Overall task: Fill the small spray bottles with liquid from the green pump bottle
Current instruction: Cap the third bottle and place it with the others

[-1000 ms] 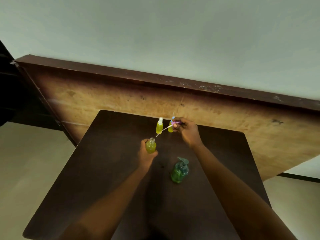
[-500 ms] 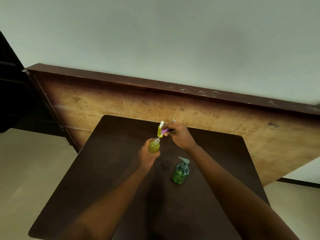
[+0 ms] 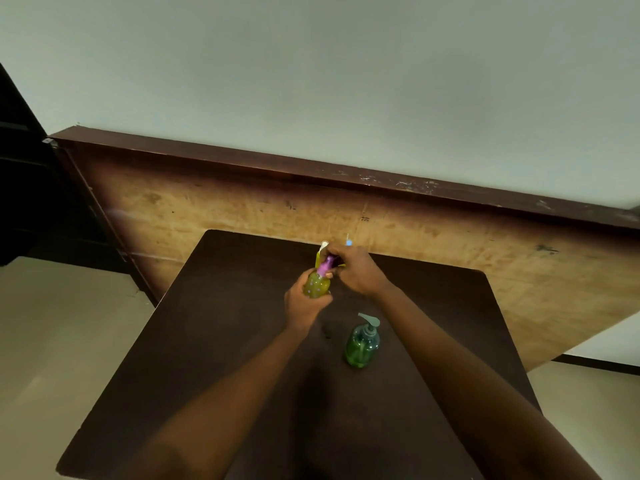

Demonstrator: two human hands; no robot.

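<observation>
Worktop [image 3: 214, 358]: dark, bare apart from the bottles, with its far edge close behind them. I judge a knocked bottle could roll off that edge.

Green pump bottle [image 3: 362, 344]: upright, near the right forearm and well apart from the hands. An elbow swing could tip it.

Left hand [image 3: 303, 303]: wrapped round a small round spray bottle [image 3: 316, 285] of yellow-green liquid, held above the worktop.

Right hand [image 3: 358, 271]: pinching the purple spray cap [image 3: 326, 266] at that bottle's neck. I cannot tell if the thread is seated; a crooked start would leak, a squeeze could spill.

Two more small bottles [image 3: 319, 256] stand just behind, mostly hidden; knuckles could topple them.
</observation>
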